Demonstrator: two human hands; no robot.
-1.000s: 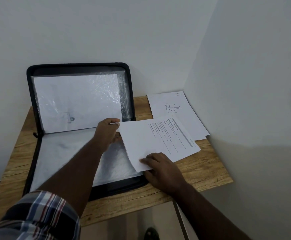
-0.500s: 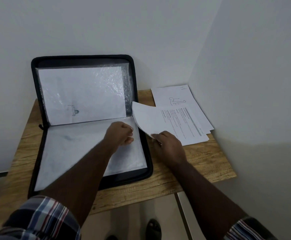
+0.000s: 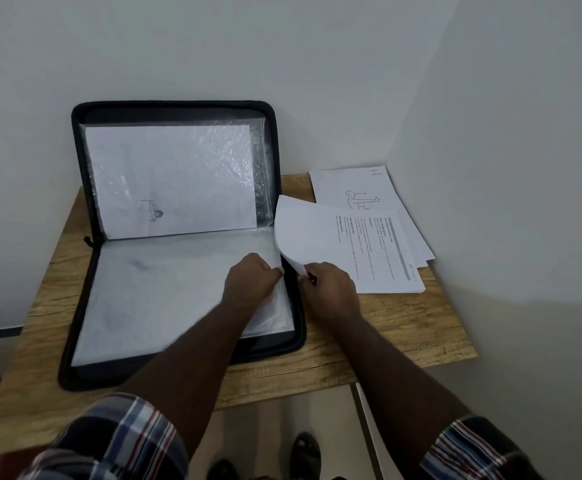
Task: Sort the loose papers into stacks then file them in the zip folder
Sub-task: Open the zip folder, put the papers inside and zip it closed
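I see the black zip-edged document folder (image 3: 289,334) lying open on the light wood-grain tabletop (image 3: 386,341), its upper half propped upright against the white wall (image 3: 282,46). That upright half holds a white sheet with a small faint drawing (image 3: 170,181) behind a crinkled clear plastic sleeve (image 3: 260,161). The lower half lies flat, covered by a clear sleeve over a pale sheet (image 3: 165,292).

My left hand (image 3: 249,284) rests on the right part of that flat sleeve, fingers curled, thumb and fingertips pinching the sleeve's right edge near the folder's rim. My right hand (image 3: 331,289) sits just beside it, over the folder's right border, fingers curled and pinching the near corner of a white printed text sheet (image 3: 317,237). That sheet curls upward at its left side, arching over the folder's right edge, while its right part lies on a small stack of text pages (image 3: 396,271) on the table. Behind that, another stack topped by a white page with a line-drawn figure (image 3: 355,188) lies near the corner of the walls.

Both plaid shirt sleeves (image 3: 123,441) show at the bottom of the view.
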